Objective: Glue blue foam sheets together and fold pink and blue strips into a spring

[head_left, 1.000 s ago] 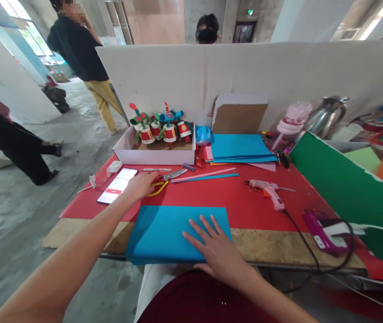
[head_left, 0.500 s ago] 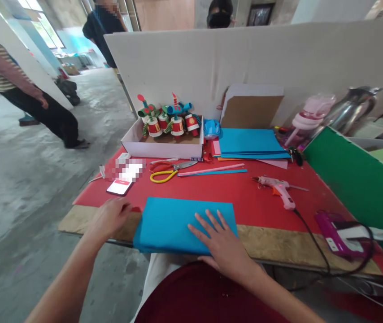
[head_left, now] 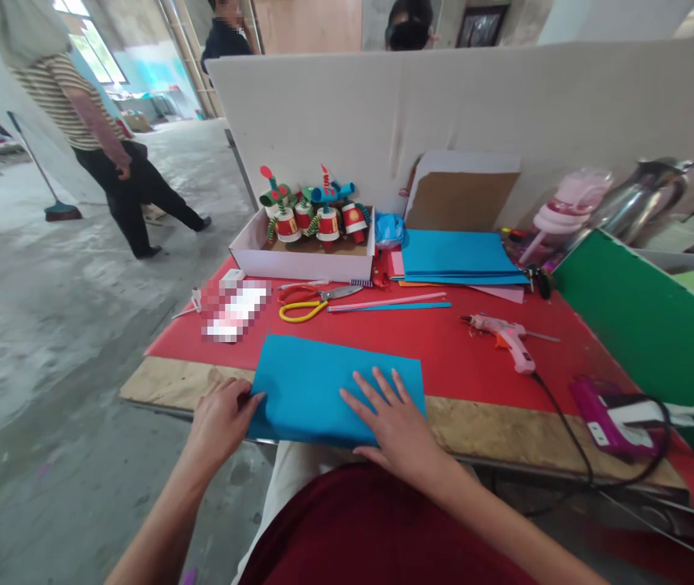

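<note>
A folded sheet of blue paper (head_left: 310, 390) lies at the table's front edge, close to my body. My right hand (head_left: 401, 426) rests flat on its right part, fingers spread. At the paper's left edge my left hand (head_left: 223, 416) is closed, thumb on the paper and fingers curled beside it. Beyond the paper lie scissors (head_left: 304, 310) with red and yellow handles, a pink paper strip (head_left: 392, 301) and a blue paper strip (head_left: 408, 307). A pink hot glue gun (head_left: 509, 337) lies to the right.
A white box (head_left: 307, 264) of small paper-cup figures stands at the back, beside a stack of blue sheets (head_left: 460, 256). A blurred phone (head_left: 237, 313) lies left. A purple device (head_left: 609, 422) and cable sit right, near a green board (head_left: 657, 349). A person (head_left: 103, 146) walks at left.
My left hand has moved right and closed at the paper's left edge. The right hand stays flat on the paper. The person at left has stepped toward the right.
</note>
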`<state>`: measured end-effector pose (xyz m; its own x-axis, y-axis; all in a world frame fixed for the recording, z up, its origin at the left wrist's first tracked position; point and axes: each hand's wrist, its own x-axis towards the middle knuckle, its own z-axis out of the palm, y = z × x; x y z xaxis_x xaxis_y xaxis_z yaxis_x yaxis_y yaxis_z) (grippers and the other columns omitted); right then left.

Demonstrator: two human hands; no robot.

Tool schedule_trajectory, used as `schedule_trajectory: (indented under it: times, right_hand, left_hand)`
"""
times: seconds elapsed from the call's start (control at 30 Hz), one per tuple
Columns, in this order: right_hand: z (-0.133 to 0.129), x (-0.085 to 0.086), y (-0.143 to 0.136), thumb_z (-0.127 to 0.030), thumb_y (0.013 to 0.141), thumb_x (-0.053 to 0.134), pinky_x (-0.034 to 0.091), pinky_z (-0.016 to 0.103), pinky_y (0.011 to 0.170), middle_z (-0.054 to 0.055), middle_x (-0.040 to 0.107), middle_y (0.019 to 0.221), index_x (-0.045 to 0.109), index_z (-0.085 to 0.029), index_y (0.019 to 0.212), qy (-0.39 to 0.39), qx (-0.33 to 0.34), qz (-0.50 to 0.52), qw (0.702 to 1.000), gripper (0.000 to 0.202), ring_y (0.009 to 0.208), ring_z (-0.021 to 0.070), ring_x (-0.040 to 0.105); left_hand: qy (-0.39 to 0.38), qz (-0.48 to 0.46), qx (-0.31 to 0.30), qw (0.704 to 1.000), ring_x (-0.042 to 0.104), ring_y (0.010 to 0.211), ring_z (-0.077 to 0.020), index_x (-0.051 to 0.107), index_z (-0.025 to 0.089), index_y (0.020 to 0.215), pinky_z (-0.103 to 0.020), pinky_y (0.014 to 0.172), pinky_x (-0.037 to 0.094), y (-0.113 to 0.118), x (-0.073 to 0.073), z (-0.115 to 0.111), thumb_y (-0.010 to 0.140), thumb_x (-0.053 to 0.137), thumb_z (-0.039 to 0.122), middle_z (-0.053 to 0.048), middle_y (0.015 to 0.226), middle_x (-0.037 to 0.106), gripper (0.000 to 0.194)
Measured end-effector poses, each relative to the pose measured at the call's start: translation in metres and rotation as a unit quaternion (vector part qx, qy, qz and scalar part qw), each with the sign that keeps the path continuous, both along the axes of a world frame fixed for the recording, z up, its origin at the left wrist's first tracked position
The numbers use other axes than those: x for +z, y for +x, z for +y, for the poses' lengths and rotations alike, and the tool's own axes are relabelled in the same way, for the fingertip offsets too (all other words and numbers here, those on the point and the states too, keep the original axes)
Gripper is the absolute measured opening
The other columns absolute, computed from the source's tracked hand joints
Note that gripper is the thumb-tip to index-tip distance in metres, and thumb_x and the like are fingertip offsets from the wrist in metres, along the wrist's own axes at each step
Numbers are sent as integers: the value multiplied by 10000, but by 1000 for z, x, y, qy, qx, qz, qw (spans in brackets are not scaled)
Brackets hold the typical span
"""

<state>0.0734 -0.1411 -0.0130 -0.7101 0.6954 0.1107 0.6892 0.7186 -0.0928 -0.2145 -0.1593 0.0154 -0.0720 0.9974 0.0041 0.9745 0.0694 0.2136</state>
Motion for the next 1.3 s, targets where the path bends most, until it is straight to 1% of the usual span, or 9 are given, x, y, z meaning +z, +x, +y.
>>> schedule_trajectory:
  times: [0.17,0.3,0.4,0.47,0.57,0.67,0.97,1.13,1.3]
  right_hand:
    - [8,3,-11,-584,725,667,189,605,1108,97,270,1533,274,-250,1467,-20,22,-11,999,904,1396,385,207]
    - [15,3,-8,-674,790,502,166,633,1097,91,271,1531,254,-265,1472,-28,26,0,999,832,1403,372,198]
    - [18,4,-5,-713,788,447,159,634,1098,89,261,1535,236,-261,1477,-34,21,4,999,850,1408,369,183]
    - [16,6,-6,-725,791,417,164,630,1100,102,264,1531,256,-232,1473,-40,2,8,999,857,1406,373,187]
    - [9,8,-11,-600,881,408,165,587,1125,118,276,1524,297,-170,1460,-31,-13,21,999,729,1411,341,194]
    - [0,6,-16,-454,937,410,193,498,1150,113,315,1511,318,-140,1447,-23,39,27,999,606,1411,272,226]
    - [-3,5,-14,-555,804,591,189,602,1110,88,238,1546,257,-326,1465,-4,2,4,1000,775,1402,373,199]
    - [-5,0,-17,-512,788,640,203,608,1104,85,239,1546,243,-329,1468,5,-4,-7,1000,809,1403,373,198]
    - [-3,3,-14,-467,771,679,219,584,1115,46,257,1544,259,-323,1464,2,20,-13,1000,823,1398,375,212]
  left_hand:
    - [115,74,19,990,587,940,-286,580,184,969,-413,764,443,1,4,-4,920,355,353,-119,1006,642,286]
    - [155,52,-153,975,449,1254,-238,492,230,1281,-411,1002,369,2,4,-3,973,266,285,-81,1340,530,385]
    - [102,82,-315,940,287,1383,-245,343,290,1426,-408,1094,271,0,-5,2,951,328,487,-33,1475,401,514]
    - [88,113,-369,918,248,1402,-264,287,312,1456,-426,1123,204,0,-14,4,875,365,635,-25,1496,371,670]
    - [109,148,-365,913,241,1407,-263,302,321,1452,-438,1143,127,2,-25,5,854,356,662,-23,1493,377,690]
    - [130,165,-349,913,228,1411,-265,341,302,1440,-441,1146,112,5,-30,3,866,354,641,-35,1493,374,666]
    - [98,150,-307,935,281,1391,-280,371,291,1427,-442,1137,180,3,-23,-6,827,536,572,-62,1487,382,683]
    - [96,129,-330,930,261,1397,-296,309,244,1455,-477,1146,156,29,-11,0,762,582,629,-88,1493,367,838]
    - [101,132,-342,925,233,1409,-293,302,206,1455,-469,1143,173,47,-24,4,783,574,608,-110,1516,316,829]
